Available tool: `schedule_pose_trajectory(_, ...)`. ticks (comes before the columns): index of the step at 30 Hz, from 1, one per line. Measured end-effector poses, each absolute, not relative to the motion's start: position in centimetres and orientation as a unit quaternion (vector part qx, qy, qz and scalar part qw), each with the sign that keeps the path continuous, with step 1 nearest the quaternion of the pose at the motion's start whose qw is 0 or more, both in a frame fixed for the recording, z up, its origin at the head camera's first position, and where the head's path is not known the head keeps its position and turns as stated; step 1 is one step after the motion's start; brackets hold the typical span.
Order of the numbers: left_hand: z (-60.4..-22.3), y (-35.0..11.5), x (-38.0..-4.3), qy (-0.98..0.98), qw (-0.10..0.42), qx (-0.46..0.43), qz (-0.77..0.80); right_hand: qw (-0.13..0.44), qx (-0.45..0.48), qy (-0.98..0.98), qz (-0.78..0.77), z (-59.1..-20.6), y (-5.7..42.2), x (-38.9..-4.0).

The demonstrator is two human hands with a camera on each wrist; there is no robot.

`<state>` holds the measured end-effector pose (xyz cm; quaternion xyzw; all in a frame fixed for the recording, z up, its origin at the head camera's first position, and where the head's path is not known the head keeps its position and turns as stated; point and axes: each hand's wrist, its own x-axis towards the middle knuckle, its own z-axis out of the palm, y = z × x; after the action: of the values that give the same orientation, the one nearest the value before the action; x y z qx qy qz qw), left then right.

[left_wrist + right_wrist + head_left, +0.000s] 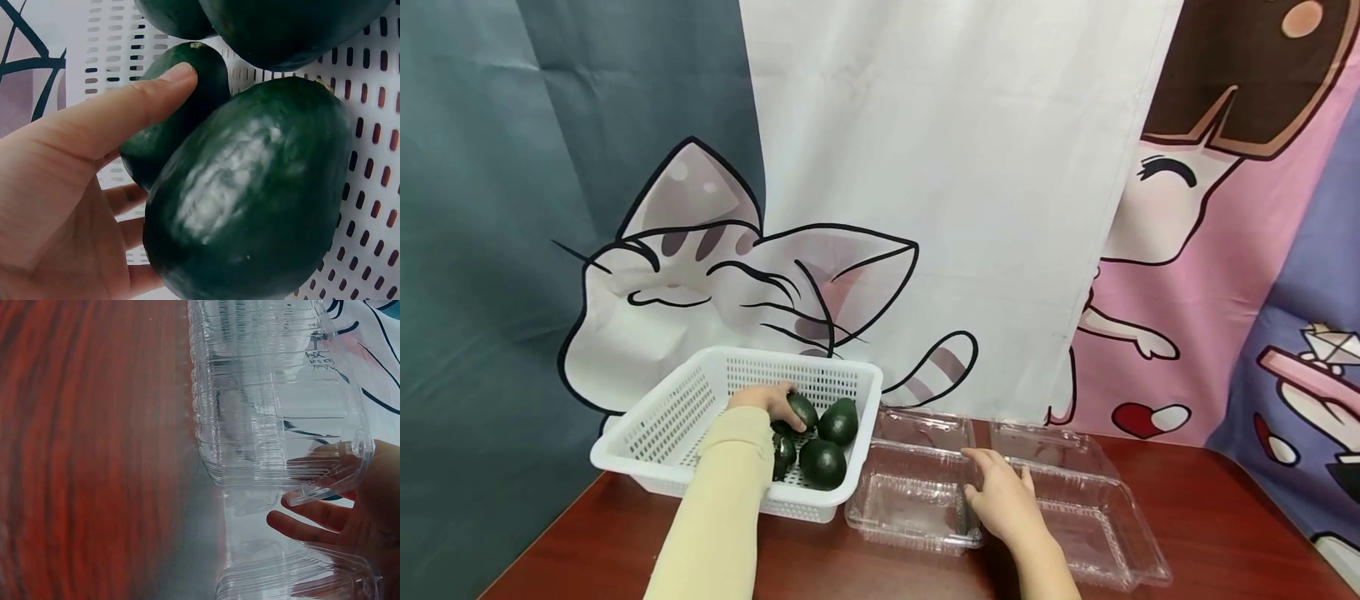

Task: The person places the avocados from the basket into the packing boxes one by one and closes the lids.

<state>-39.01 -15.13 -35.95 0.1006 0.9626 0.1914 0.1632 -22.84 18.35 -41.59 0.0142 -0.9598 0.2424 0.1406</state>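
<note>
Inside a white perforated basket (625,454) are several dark green avocados, among them one avocado (822,463) at the front and another (838,421) at the right wall. My left hand (771,404) grips an avocado (209,87) there, thumb across its top and fingers on its lower side. A larger, shiny avocado (250,194) fills the foreground of the left wrist view. My right hand (1006,496) is at the gap between two clear plastic containers, fingers spread at the rim of the left container (917,537); the right container (1120,533) sits beside it.
The containers' hinged lids, left lid (925,429) and right lid (1052,450), lie folded back toward the wall. Everything stands on a reddish-brown wooden table (1195,492). Behind it hangs a printed cartoon curtain (970,208), close to the basket's back.
</note>
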Motion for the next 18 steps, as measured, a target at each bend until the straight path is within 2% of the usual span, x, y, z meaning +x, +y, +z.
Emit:
schedule_pose_trajectory(8,-36.47,-15.07,-39.26,0.967,0.128,0.108,0.192,0.140,0.013,-0.960,0.244,-41.65,18.19,-22.78)
schedule_pose_trajectory(18,-36.67,-14.74,-39.87,0.960,0.127,0.169,0.182,0.135,0.007,-0.960,0.244,-41.46,18.36,-22.69)
